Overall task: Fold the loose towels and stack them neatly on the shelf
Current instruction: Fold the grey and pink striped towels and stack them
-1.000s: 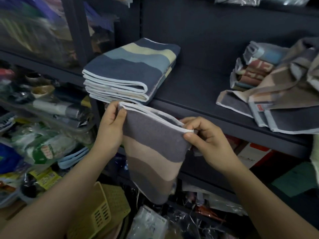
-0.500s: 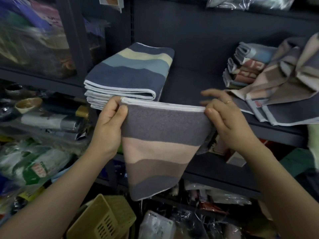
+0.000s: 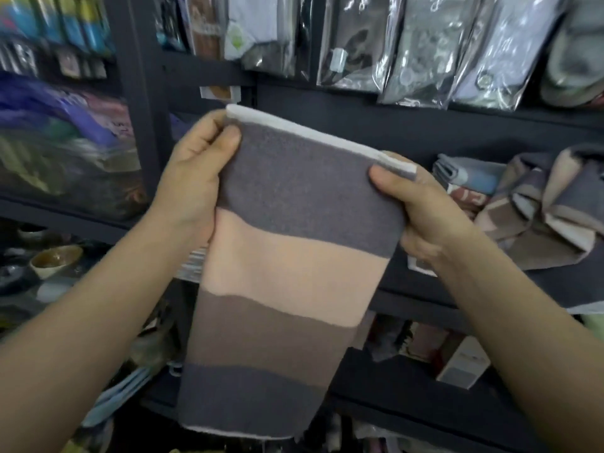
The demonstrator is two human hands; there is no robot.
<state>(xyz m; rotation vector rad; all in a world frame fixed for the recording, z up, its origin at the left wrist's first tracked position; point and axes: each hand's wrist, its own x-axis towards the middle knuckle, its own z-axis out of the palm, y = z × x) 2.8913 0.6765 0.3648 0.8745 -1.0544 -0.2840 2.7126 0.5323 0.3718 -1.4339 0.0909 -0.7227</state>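
Towel (image 3: 287, 256), grey/peach/brown stripes, white hem, hanging betw. both hands.

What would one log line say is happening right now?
left hand: pinches top corner | right hand: pinches other corner | grey-peach-brown striped towel: hanging

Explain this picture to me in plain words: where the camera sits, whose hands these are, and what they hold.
There is no machine here. The camera is worn on a person's head and looks forward and down, so both arms reach in from below. The left hand and the right hand each pinch a top corner of a striped towel, which hangs down between them, banded grey, peach, brown and grey. Behind is a dark shelf. On it at the right lie loose towels in a rumpled heap. Packaged goods hang above.
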